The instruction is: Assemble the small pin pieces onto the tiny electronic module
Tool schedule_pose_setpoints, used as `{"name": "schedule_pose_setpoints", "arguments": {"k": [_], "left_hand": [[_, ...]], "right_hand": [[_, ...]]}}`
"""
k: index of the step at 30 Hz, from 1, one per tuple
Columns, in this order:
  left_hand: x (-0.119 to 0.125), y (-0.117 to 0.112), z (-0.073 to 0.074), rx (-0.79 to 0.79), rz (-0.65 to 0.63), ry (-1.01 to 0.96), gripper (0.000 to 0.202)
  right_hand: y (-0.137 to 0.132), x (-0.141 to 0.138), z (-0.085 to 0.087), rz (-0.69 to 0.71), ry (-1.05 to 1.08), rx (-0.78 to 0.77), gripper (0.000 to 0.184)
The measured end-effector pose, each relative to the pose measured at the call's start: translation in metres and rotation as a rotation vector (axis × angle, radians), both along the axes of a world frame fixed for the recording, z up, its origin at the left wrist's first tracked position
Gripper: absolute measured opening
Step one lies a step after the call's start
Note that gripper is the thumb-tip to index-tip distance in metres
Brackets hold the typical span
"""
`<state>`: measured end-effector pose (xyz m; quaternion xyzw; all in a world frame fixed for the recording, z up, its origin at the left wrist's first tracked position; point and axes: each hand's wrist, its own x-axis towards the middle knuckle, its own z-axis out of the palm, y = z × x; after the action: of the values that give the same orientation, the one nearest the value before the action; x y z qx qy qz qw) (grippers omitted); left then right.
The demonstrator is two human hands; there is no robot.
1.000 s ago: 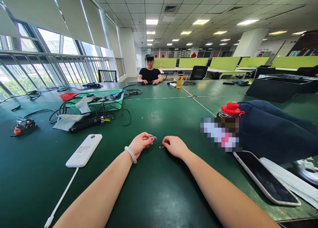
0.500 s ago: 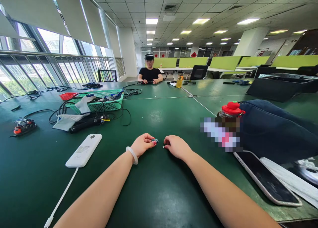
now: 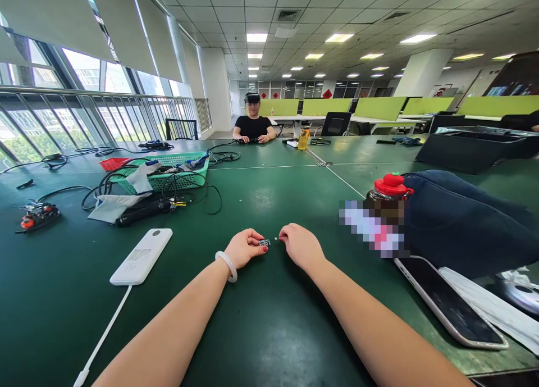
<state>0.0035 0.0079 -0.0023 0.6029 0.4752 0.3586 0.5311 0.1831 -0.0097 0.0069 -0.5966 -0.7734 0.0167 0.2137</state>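
Note:
My left hand [image 3: 244, 246], with a pale bangle on the wrist, rests on the green table [image 3: 269, 331] and pinches a tiny dark electronic part [image 3: 264, 242] between thumb and fingertips. My right hand [image 3: 298, 244] lies close beside it, fingers curled, pinching a very small pale piece [image 3: 277, 238] at its fingertips. The two hands are a few centimetres apart, the small piece just right of the dark part.
A white power bank [image 3: 141, 256] with a cable lies at the left. A green basket [image 3: 177, 173], cables and cloths sit behind it. At the right are a red-lidded jar [image 3: 389, 193], a dark bag [image 3: 463, 218] and a phone [image 3: 448, 303]. A person sits across the table [image 3: 254, 126].
Both hands have drawn closer together. The right hand lifted its small piece off the table and brought it left toward the dark part in the left hand.

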Motion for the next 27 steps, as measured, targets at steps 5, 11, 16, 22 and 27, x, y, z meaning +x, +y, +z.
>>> {"name": "schedule_pose_setpoints", "arguments": {"k": [5,11,16,22,27], "left_hand": [[0.001,0.000,-0.003,0.011,-0.049,0.025,0.030],[0.001,0.000,-0.004,0.030,-0.074,0.032,0.030],[0.001,-0.001,-0.002,0.021,-0.057,0.041,0.031],[0.000,0.000,0.000,0.007,-0.023,-0.012,0.029],[-0.002,0.000,0.002,-0.040,-0.018,-0.072,0.028]], "right_hand": [[-0.008,-0.014,0.005,0.100,0.063,0.083,0.013],[-0.009,-0.021,0.002,0.157,-0.006,0.051,0.014],[-0.011,-0.020,0.006,0.149,-0.014,-0.003,0.017],[-0.013,-0.016,0.010,0.131,0.048,-0.044,0.020],[-0.012,-0.015,0.009,0.123,0.017,-0.061,0.019]]}}
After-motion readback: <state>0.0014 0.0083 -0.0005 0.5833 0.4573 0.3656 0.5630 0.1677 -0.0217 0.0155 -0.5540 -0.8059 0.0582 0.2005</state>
